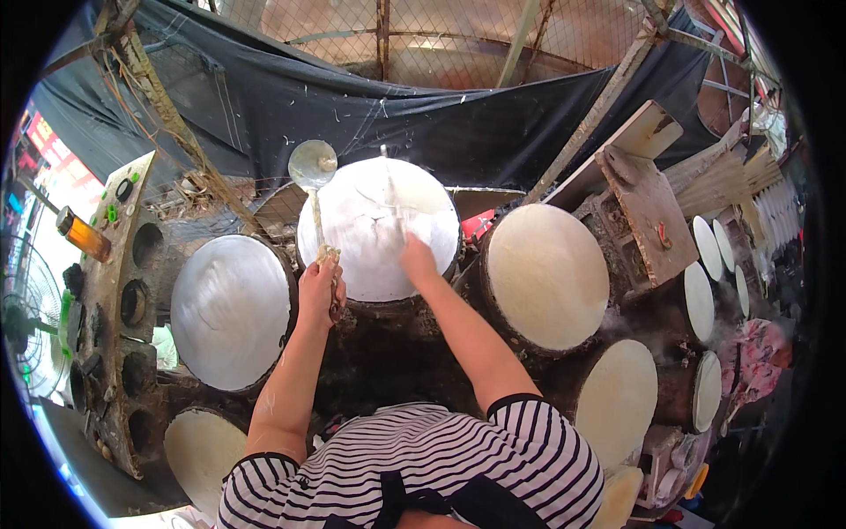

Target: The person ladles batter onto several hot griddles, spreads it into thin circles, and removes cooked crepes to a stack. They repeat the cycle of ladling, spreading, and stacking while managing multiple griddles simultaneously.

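A metal ladle (pixel 313 166) is held upright by its long handle in my left hand (pixel 319 286), its bowl beyond the left rim of the centre griddle. This round griddle (pixel 352 251) has a shiny whitish surface with streaks across the middle. Over it, my right hand (pixel 418 262) is closed around a thin stick-like spreader (pixel 389 176), blurred, with what looks like a crosspiece; whether it touches the surface I cannot tell. To the left stands another silvery griddle (pixel 231 309). On the right, a griddle (pixel 548 278) bears a pale, cream-coloured round sheet.
Several more cream-topped griddles (pixel 617 401) stand at right, another (pixel 204 454) at lower left. A holed block stand (pixel 132 353) holds an amber bottle (pixel 84 234). A fan (pixel 31 317) is far left. Dark sheeting (pixel 370 123) hangs behind; a person in pink (pixel 755 361) is far right.
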Tool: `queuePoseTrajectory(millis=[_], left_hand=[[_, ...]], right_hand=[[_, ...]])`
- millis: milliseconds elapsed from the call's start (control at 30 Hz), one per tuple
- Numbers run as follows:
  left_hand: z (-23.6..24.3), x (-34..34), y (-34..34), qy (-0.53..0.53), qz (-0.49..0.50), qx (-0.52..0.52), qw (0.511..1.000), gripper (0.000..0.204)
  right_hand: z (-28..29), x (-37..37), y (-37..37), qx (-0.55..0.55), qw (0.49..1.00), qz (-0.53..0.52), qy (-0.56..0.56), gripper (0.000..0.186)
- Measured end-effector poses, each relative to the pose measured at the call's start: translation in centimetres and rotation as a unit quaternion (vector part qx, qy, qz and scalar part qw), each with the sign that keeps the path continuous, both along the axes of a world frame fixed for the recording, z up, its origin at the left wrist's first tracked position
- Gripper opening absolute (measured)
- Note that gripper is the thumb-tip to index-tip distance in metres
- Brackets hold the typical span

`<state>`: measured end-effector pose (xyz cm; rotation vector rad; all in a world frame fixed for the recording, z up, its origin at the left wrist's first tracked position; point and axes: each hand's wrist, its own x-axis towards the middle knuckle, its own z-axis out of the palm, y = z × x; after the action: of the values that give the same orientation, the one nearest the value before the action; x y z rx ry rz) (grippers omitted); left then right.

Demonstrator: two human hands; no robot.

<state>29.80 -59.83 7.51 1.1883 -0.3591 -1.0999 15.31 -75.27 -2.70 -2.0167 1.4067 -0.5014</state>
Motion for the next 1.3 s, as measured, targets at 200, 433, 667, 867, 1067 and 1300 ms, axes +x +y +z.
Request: queuePoseTrajectory(millis=[200, 433, 667, 867, 1067, 1300], left_hand=[[-0.9, 0.2, 1.2, 0.004, 0.028, -0.016, 0.999, 0.02], [-0.8, -0.9, 1.6, 0.007, 0.047, -0.01, 0.999, 0.019], [-0.6, -1.1, 1.6, 0.019, 0.071, -0.017, 0.997, 0.02], [-0.3, -0.9, 2.2, 0.002, 0.079, -0.013, 0.997, 0.018], [0.1, -1.8, 3.7, 0.007, 0.115, -0.011, 0.993, 0.019], [0.2, -1.3, 6.0, 0.029, 0.148, -0.034, 0.988, 0.019]], right_hand=[[1.3, -1.6, 1.0, -0.016, 0.997, 0.074, -0.019, 0.04], [0.4, -1.1, -2.6, 0.008, 0.995, 0.099, 0.008, 0.039], [1.0, -3.3, 1.7, 0.04, 0.993, 0.101, -0.039, 0.04], [1.1, -4.7, 0.2, 0.042, 0.982, 0.171, -0.062, 0.039], [2.6, -1.6, -7.4, -0.031, 0.989, 0.138, 0.039, 0.038], [1.8, -5.7, -6.8, 0.146, 0.939, 0.311, 0.008, 0.039]])
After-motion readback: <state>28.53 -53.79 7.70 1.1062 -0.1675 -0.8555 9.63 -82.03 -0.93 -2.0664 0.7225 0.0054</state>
